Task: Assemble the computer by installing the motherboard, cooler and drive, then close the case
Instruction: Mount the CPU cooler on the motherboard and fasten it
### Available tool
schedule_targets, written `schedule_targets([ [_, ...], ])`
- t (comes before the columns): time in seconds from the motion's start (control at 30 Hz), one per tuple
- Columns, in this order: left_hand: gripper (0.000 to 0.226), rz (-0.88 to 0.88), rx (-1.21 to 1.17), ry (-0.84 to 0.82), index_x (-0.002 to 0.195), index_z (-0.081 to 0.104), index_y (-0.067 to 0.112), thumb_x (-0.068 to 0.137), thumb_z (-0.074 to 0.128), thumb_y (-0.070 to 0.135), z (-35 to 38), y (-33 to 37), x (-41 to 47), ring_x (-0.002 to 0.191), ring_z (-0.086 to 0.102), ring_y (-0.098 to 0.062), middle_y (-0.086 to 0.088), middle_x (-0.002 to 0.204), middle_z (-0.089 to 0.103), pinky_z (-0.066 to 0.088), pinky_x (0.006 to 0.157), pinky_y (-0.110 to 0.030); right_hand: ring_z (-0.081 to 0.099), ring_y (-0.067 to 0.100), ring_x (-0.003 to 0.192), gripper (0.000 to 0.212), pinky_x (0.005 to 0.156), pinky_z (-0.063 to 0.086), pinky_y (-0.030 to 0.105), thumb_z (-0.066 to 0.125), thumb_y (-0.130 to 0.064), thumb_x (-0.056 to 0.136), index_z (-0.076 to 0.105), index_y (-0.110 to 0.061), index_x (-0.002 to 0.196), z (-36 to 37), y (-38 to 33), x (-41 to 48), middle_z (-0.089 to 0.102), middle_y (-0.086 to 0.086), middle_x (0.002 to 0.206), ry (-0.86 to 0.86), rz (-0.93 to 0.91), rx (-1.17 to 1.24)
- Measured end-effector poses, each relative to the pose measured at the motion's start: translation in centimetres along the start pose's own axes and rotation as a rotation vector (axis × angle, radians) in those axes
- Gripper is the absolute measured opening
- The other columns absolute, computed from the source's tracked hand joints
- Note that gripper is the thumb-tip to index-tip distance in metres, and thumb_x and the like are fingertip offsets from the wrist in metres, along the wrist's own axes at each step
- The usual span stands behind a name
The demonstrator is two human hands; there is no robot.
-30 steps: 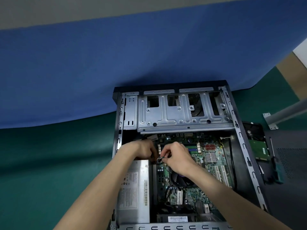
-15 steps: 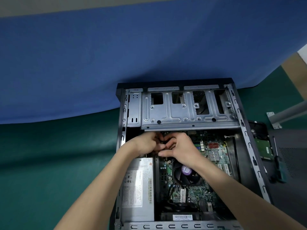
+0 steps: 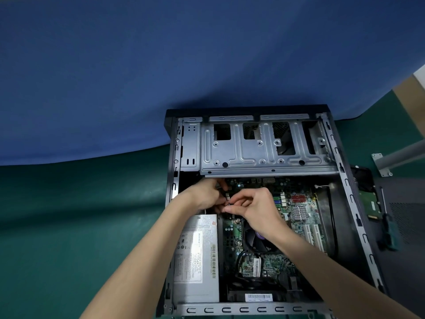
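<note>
Pinched between thumb and forefinger of the right hand (image 3: 257, 209): a small dark plug (image 3: 227, 203) (too small to make out more). Gripped from the other side by the curled fingers of the left hand (image 3: 207, 196), fingertips of both meeting. Directly under the fingers, the motherboard (image 3: 299, 203), seated inside the open case (image 3: 351, 196). Just below the right wrist, the cooler (image 3: 254, 240) on the board. Beyond the fingertips, the bare metal drive cage (image 3: 253, 155). Below the left fingers, the grey power supply (image 3: 195, 261). Well off to the right of the fingers, outside the case, the drive (image 3: 369, 204), flat beside a screwdriver (image 3: 391, 229).
</note>
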State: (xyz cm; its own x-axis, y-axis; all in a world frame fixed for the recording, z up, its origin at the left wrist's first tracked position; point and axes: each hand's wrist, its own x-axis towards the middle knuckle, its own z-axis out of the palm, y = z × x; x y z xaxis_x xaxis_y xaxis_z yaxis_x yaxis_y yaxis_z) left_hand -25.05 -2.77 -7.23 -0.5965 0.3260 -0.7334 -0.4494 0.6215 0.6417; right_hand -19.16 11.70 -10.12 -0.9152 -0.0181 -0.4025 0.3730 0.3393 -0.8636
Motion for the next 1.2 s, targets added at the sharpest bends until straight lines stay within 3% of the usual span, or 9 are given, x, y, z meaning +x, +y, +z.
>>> schedule_targets([
  [0.23, 0.011, 0.014, 0.123, 0.004, 0.106, 0.050, 0.002, 0.095, 0.050, 0.003, 0.1, 0.2, -0.3, 0.069, 0.060, -0.019, -0.012, 0.078, 0.060, 0.052, 0.066, -0.027, 0.044, 0.003, 0.054, 0.008, 0.055, 0.039, 0.022, 0.081, -0.011, 0.075, 0.075, -0.015, 0.078, 0.4, 0.6, -0.3, 0.059, 0.000, 0.063, 0.043, -0.011, 0.000],
  [0.33, 0.020, 0.028, 0.550, 0.019, 0.115, 0.054, 0.006, 0.096, 0.047, 0.012, -0.4, -0.2, -0.9, 0.096, 0.059, -0.026, -0.013, 0.106, 0.060, 0.049, 0.086, -0.036, 0.046, 0.008, 0.058, 0.003, 0.059, 0.039, 0.025, 0.076, -0.018, 0.081, 0.073, -0.017, 0.081, 0.1, 0.5, 0.3, 0.056, -0.006, 0.062, 0.004, -0.074, -0.271],
  [0.47, 0.023, 0.130, 0.735, 0.124, 0.107, 0.054, 0.009, 0.090, 0.040, 0.006, -0.6, -0.8, -2.9, 0.093, 0.056, -0.030, -0.010, 0.099, 0.053, 0.048, 0.080, -0.040, 0.050, 0.024, 0.081, 0.007, 0.071, 0.034, 0.027, 0.066, -0.020, 0.085, 0.061, -0.015, 0.084, 0.1, -0.7, 1.3, 0.050, -0.001, 0.075, -0.209, -0.119, -0.737],
  [0.57, 0.010, 0.274, 0.879, 0.310, 0.091, 0.054, 0.014, 0.088, 0.048, 0.007, -0.2, -0.9, -4.3, 0.086, 0.058, -0.031, -0.003, 0.082, 0.051, 0.043, 0.065, -0.037, 0.050, 0.029, 0.086, 0.022, 0.076, 0.032, 0.031, 0.063, -0.014, 0.087, 0.043, -0.013, 0.077, 0.6, -1.1, 1.3, 0.043, 0.000, 0.080, -0.316, -0.161, -0.889],
  [0.67, 0.004, 0.510, 0.989, 0.644, 0.087, 0.066, 0.016, 0.085, 0.066, 0.019, -1.0, -1.2, -5.6, 0.081, 0.062, -0.028, -0.002, 0.084, 0.064, 0.049, 0.066, -0.034, 0.050, 0.029, 0.094, 0.016, 0.079, 0.035, 0.033, 0.062, -0.013, 0.088, 0.049, -0.007, 0.081, 0.9, -0.7, 1.0, 0.053, 0.008, 0.092, -0.313, -0.254, -0.998],
  [0.77, 0.011, 0.670, 0.834, 0.866, 0.079, 0.070, 0.006, 0.075, 0.076, 0.014, -2.3, -3.1, -5.6, 0.081, 0.055, -0.031, -0.009, 0.084, 0.059, 0.043, 0.071, -0.037, 0.049, 0.028, 0.099, 0.010, 0.084, 0.042, 0.033, 0.064, -0.013, 0.088, 0.061, -0.004, 0.086, 1.3, 0.0, 1.0, 0.060, 0.010, 0.093, -0.293, -0.285, -1.009],
  [0.9, 0.021, 0.579, 0.415, 0.907, 0.092, 0.064, 0.008, 0.075, 0.067, -0.004, -2.5, -4.7, -5.2, 0.093, 0.047, -0.025, -0.008, 0.100, 0.045, 0.046, 0.079, -0.040, 0.050, 0.027, 0.099, 0.013, 0.084, 0.042, 0.034, 0.066, -0.015, 0.088, 0.062, -0.005, 0.082, 1.5, 0.4, 1.2, 0.059, 0.009, 0.088, -0.264, -0.278, -1.006],
  [1.07, 0.026, 0.603, 0.359, 0.927, 0.087, 0.064, 0.007, 0.073, 0.055, -0.013, -2.4, -4.9, -4.5, 0.092, 0.045, -0.024, -0.006, 0.097, 0.042, 0.048, 0.074, -0.041, 0.051, 0.029, 0.096, 0.012, 0.077, 0.040, 0.031, 0.066, -0.015, 0.089, 0.061, -0.004, 0.086, 1.8, 0.9, 1.4, 0.054, 0.008, 0.091, -0.253, -0.277, -1.016],
  [1.2, 0.028, 0.610, 0.358, 0.939, 0.083, 0.065, 0.007, 0.071, 0.053, -0.015, -2.4, -5.0, -4.5, 0.091, 0.044, -0.024, -0.005, 0.095, 0.042, 0.046, 0.076, -0.043, 0.050, 0.032, 0.084, 0.030, 0.070, 0.039, 0.031, 0.066, -0.011, 0.088, 0.046, -0.009, 0.066, 2.0, 0.8, 1.5, 0.046, 0.007, 0.081, -0.272, -0.256, -1.027],
])
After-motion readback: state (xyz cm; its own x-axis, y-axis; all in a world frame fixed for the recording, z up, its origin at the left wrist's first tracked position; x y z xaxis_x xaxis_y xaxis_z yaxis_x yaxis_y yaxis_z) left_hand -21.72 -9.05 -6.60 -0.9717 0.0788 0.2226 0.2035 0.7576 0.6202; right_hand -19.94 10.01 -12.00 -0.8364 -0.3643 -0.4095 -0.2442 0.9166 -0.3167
